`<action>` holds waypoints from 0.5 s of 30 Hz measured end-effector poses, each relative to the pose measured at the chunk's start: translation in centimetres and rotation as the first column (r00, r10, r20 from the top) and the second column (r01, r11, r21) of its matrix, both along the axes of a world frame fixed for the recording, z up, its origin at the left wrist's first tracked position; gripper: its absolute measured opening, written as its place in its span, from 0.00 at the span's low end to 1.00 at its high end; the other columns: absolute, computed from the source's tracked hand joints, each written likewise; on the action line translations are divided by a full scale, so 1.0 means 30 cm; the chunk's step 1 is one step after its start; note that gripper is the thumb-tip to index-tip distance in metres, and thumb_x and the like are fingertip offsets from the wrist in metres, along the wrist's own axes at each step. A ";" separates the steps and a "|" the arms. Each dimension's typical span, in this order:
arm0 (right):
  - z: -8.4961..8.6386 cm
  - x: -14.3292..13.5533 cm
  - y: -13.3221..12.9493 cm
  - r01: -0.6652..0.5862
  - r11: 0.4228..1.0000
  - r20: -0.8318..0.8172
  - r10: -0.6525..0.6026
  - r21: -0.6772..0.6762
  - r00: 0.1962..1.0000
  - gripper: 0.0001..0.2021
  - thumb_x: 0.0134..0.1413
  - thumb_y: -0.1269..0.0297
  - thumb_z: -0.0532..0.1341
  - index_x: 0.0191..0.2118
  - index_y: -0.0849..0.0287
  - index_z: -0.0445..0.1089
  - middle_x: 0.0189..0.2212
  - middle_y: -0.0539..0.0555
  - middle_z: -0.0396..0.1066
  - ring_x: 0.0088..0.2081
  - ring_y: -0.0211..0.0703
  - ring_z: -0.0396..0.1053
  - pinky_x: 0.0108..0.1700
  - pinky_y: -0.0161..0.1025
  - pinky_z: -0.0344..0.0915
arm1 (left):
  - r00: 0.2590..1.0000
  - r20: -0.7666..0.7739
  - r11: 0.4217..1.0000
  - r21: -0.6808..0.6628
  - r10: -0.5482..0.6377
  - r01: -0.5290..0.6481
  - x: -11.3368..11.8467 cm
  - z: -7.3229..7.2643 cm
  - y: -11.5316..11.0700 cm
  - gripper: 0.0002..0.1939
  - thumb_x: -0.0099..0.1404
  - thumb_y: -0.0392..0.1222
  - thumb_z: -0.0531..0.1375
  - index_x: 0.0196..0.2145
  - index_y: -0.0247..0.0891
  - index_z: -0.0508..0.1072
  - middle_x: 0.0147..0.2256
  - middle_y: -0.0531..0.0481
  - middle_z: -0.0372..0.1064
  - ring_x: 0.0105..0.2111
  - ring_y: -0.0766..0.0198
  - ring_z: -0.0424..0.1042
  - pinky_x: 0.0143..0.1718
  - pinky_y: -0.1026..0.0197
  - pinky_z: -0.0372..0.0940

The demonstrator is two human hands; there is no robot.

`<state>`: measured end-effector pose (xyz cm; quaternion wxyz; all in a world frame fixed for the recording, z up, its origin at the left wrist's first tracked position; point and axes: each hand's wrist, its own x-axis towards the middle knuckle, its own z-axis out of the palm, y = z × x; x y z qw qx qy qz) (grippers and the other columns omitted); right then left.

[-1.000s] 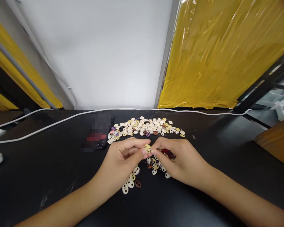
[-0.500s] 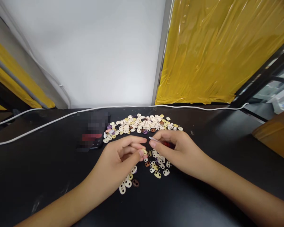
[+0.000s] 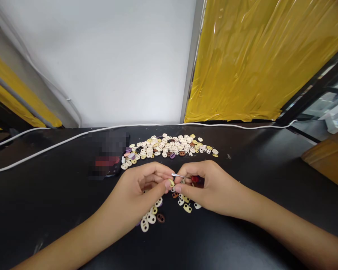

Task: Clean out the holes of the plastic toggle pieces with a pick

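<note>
Between thumb and fingers, my left hand [image 3: 142, 189] pinches a small yellow piece [image 3: 171, 183]. My right hand [image 3: 211, 185] is closed around a small screwdriver with a red handle [image 3: 195, 179]; its flat metal tip points left, just above the yellow piece. Both hands' fingertips are close together. Beyond them lies a wide pile of small cream, yellow, brown and purple two-holed pieces [image 3: 169, 147]. Partly under my right hand are similar loose pieces [image 3: 187, 207]. Another small group [image 3: 151, 218], with a brown piece [image 3: 160, 218], lies beside my left wrist.
A dark, partly blurred device [image 3: 109, 165] lies left of the pile on the black table [image 3: 202, 243]. A white cable [image 3: 124, 127] runs along the back edge. At the right stands a cardboard box [image 3: 329, 161]. Yellow film [image 3: 242, 63] hangs behind.
My right hand has shifted slightly down and left, bringing its fingertips and the screwdriver tip beside the yellow piece. More of the red handle shows. My left hand still holds the piece.
</note>
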<state>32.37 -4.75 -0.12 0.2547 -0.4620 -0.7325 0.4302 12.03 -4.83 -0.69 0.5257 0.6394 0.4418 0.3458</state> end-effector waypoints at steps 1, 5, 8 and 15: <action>-0.003 -0.002 -0.002 0.002 1.000 -0.002 -0.002 0.007 1.000 0.05 0.56 0.64 0.63 0.32 0.58 0.74 0.23 0.46 0.68 0.25 0.34 0.61 0.28 0.33 0.59 | 1.000 -0.006 1.000 -0.012 -0.001 0.001 0.002 0.003 -0.001 0.06 0.62 0.41 0.65 0.37 0.39 0.77 0.33 0.49 0.79 0.36 0.60 0.79 0.38 0.61 0.72; -0.010 -0.004 -0.009 -0.013 1.000 0.022 0.013 0.021 1.000 0.05 0.57 0.66 0.61 0.30 0.59 0.72 0.22 0.45 0.66 0.24 0.32 0.60 0.26 0.32 0.56 | 0.999 -0.026 0.999 -0.038 -0.020 0.019 0.008 0.008 -0.011 0.05 0.63 0.41 0.64 0.37 0.39 0.77 0.34 0.49 0.80 0.36 0.60 0.78 0.39 0.61 0.71; -0.014 -0.002 -0.015 -0.028 0.997 0.086 0.023 0.065 0.996 0.06 0.56 0.66 0.61 0.29 0.58 0.71 0.21 0.44 0.64 0.23 0.32 0.58 0.25 0.32 0.55 | 0.999 -0.034 0.999 -0.021 -0.037 0.037 0.011 0.008 -0.019 0.04 0.63 0.39 0.64 0.36 0.39 0.77 0.34 0.51 0.80 0.35 0.62 0.78 0.38 0.63 0.71; -0.016 0.000 -0.022 -0.036 0.993 0.138 0.021 0.114 0.990 0.06 0.55 0.69 0.59 0.28 0.57 0.70 0.20 0.43 0.64 0.22 0.31 0.57 0.25 0.31 0.54 | 0.998 -0.048 0.999 -0.008 -0.047 0.046 0.013 0.005 -0.017 0.03 0.63 0.38 0.63 0.35 0.39 0.77 0.33 0.51 0.80 0.35 0.61 0.79 0.37 0.63 0.71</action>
